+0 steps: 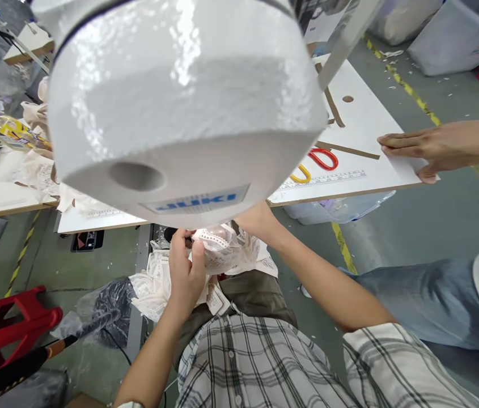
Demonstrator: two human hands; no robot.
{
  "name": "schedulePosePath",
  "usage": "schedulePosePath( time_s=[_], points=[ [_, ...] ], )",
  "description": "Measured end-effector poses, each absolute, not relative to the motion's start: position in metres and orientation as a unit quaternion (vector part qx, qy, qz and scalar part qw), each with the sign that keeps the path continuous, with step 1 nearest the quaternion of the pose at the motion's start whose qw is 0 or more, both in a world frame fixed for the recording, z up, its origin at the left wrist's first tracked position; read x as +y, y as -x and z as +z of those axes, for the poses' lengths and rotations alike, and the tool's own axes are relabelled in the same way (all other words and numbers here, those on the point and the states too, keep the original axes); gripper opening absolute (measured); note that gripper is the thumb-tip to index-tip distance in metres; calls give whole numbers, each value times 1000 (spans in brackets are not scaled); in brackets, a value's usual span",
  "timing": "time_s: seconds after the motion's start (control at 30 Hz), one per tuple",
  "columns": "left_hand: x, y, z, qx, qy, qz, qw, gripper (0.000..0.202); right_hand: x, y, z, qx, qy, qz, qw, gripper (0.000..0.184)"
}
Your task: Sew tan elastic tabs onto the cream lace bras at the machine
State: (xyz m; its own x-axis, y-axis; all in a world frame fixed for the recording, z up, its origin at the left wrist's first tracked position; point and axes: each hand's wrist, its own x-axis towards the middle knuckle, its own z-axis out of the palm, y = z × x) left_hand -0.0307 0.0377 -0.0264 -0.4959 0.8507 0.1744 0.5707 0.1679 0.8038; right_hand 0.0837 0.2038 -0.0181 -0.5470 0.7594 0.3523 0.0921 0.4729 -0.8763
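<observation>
My left hand [186,269] pinches the edge of a cream-white lace garment [228,258] between thumb and fingers. The garment hangs over my lap, just below the rounded white head of a JUKI sewing machine [188,107]. My right hand [258,222] reaches in from the right to the garment's far side. Its fingers are hidden by the machine head and the cloth. More white lace cloth [154,286] with printed labels lies over my lap on the left.
Red-and-yellow-handled scissors [324,158] and a clear ruler [341,178] lie on the white table [364,113]. Another person's hand [435,148] rests on its right corner. A yellow-capped bottle [13,130] stands at left. A red stool [9,326] is on the floor.
</observation>
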Motion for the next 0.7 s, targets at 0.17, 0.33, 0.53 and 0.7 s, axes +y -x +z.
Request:
schedulePosePath(
  time_s=[0.17,0.33,0.53,0.7],
  points=[
    [41,34,-20,758,-460,423,187,27,203,-81,-17,-762,279,435,390,8],
    [42,34,-11,759,-453,425,195,25,203,-81,-18,-761,276,441,389,8],
    [42,34,-8,757,-444,431,210,26,203,-80,-18,-754,289,452,380,2],
    [42,32,-2,760,-444,424,213,31,197,-86,-11,-735,294,478,381,5]
  ],
)
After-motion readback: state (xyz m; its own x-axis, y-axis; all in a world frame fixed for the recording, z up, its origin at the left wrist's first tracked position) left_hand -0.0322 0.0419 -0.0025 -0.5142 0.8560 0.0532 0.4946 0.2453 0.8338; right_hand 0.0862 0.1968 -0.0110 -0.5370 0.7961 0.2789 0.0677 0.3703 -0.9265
